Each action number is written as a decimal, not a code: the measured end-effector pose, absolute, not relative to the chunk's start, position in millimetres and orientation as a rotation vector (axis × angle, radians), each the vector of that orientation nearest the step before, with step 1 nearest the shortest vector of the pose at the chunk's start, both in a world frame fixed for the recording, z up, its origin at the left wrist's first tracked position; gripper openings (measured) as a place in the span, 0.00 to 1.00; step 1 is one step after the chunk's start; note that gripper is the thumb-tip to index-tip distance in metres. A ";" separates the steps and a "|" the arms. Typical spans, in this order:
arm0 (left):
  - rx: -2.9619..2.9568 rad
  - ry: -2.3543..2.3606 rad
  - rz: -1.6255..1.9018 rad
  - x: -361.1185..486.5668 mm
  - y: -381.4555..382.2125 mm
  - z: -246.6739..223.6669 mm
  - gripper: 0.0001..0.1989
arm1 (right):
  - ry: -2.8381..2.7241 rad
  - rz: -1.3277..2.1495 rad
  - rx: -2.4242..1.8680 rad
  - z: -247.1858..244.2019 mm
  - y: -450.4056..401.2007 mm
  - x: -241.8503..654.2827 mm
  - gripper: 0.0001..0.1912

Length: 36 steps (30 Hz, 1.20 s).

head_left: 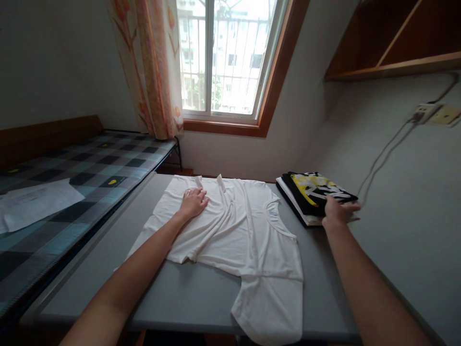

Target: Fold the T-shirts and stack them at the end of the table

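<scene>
A white T-shirt point(234, 226) lies spread on the grey table, its neckline toward the right and one sleeve hanging over the front edge. Loose creases run across its body. My left hand point(194, 202) rests flat on the shirt's left part, fingers spread. At the right, a stack of folded clothes point(309, 192) has a black garment with a yellow and white print on top. My right hand point(340, 211) is at the stack's near right corner, slightly blurred, its fingers stretched out to the right. Whether it presses on the stack is hard to see.
The grey table point(201, 298) reaches the right wall. On the left is a bed with a checked mattress point(108, 158) and a sheet of paper point(39, 202). Cables point(378, 158) hang from a wall socket point(425, 113). A wooden shelf point(396, 67) juts out at upper right.
</scene>
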<state>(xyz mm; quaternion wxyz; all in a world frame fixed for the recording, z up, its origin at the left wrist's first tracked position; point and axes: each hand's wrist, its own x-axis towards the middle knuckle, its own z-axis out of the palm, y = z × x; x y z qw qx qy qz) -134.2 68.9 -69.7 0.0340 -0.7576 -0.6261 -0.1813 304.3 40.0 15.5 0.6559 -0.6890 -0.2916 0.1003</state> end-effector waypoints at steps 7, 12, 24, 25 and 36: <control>-2.322 -1.967 -0.495 -131.7 67.4 -66.8 0.24 | -1.475 -0.462 -1.471 4.9 30.7 255.3 0.21; -2.122 -2.110 -0.468 -127.8 57.4 -56.8 0.31 | -2.146 -0.044 -1.649 -33.5 34.8 196.2 0.26; -1.986 -2.309 -0.105 -185.3 -0.6 -60.7 0.36 | -2.382 0.035 -2.024 -59.8 18.2 166.5 0.36; -1.974 -2.335 -0.090 -194.5 1.8 -60.5 0.36 | -2.380 0.036 -2.026 -60.4 19.8 166.9 0.36; -2.055 -2.344 -0.097 -227.4 52.6 -65.0 0.35 | -2.333 0.000 -2.003 -62.4 64.1 168.0 0.35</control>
